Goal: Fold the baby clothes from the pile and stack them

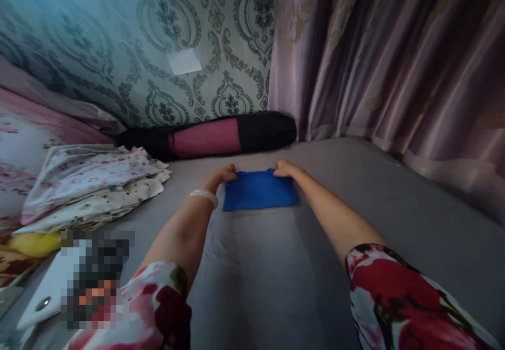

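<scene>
So the blue cloth [261,191] is lying flat on the grey sheet [268,276], long side running left to right. Left hand [228,173] and right hand [284,169] are both pinching its far corners, fingers closed, and neither is really sitting nearer.

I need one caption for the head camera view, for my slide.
Two bare hands grip the far corners of a folded blue cloth on a grey bedsheet.
</scene>
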The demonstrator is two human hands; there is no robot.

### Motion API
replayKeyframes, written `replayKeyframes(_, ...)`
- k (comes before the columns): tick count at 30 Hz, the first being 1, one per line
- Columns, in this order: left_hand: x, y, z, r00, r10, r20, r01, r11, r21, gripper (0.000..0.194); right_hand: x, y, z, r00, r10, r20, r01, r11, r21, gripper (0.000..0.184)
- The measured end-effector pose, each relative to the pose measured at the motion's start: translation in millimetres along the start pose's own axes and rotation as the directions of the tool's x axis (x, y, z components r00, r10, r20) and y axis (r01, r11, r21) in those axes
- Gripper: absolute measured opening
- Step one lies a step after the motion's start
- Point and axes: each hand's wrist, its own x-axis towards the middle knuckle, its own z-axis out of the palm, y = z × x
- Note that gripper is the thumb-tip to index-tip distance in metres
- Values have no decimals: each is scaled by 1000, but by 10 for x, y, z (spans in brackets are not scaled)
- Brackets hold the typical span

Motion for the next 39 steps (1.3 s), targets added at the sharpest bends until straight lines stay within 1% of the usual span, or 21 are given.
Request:
replayKeyframes(1,-39,11,-9,1000,8,-17,-8,1000,-13,16,-39,7,-14,1000,-17,-18,17,1000,18,27)
replayKeyframes(3,-128,39,-52,999,29,-46,-30,999,-38,17,-124,18,-58,997,-49,-66,52,997,49,40)
replayKeyframes(5,-225,75,-130,996,47,-70,-51,997,-63,19,-215,18,-129,992,-74,-104,80,995,62,54)
replayKeyframes(6,-274,95,-182,995,58,-84,-66,994,-85,23,-260,15,-177,990,-84,-115,92,994,63,58)
replayKeyframes(8,-370,136,-311,988,92,-120,-109,984,-140,30,-351,8,-295,985,-125,-117,134,988,73,55)
replayKeyframes(10,-468,173,-462,974,153,-168,-182,969,-169,33,-451,2,-432,974,-183,-131,196,976,96,48)
replayKeyframes(12,-581,206,-612,950,245,-192,-270,955,-120,29,-571,-5,-564,953,-234,-194,260,958,119,45)
replayKeyframes(14,-723,238,-726,924,299,-240,-316,948,-36,28,-714,-23,-660,926,-258,-277,301,946,124,44)
replayKeyframes(16,-898,272,-774,895,303,-328,-306,951,43,30,-876,-55,-692,896,-263,-358,317,943,100,41)
replayKeyframes(17,-995,288,-769,879,295,-374,-288,955,75,32,-959,-74,-679,878,-267,-397,321,944,75,39)
replayKeyframes(19,-1199,307,-696,855,278,-438,-248,961,126,33,-1126,-105,-591,838,-289,-462,331,944,10,36)
replayKeyframes(21,-1401,293,-555,852,277,-445,-225,960,166,33,-1290,-112,-440,812,-334,-479,354,934,-51,34)
replayKeyframes(24,-1667,192,-265,863,321,-389,-249,942,225,30,-1530,-69,-169,807,-392,-443,394,915,-91,30)
replayKeyframes(27,-1877,39,31,853,383,-355,-310,918,248,29,-1752,-9,55,798,-439,-412,438,893,-104,29)
replayKeyframes(30,-2037,-76,258,846,425,-323,-351,899,262,32,-1918,24,215,789,-478,-387,468,875,-127,30)
replayKeyframes(32,-2120,-109,358,852,438,-286,-361,888,285,36,-1988,38,311,786,-499,-365,480,865,-148,31)
replayKeyframes(35,-2219,-112,452,869,442,-221,-363,874,322,45,-2052,69,458,794,-513,-327,483,858,-173,34)
replayKeyframes(37,-2269,-111,495,876,449,-177,-371,861,346,52,-2089,93,547,803,-517,-296,482,856,-188,41)
replayKeyframes(39,-2307,-127,531,879,458,-135,-385,846,369,57,-2131,110,614,816,-521,-251,480,852,-209,53)
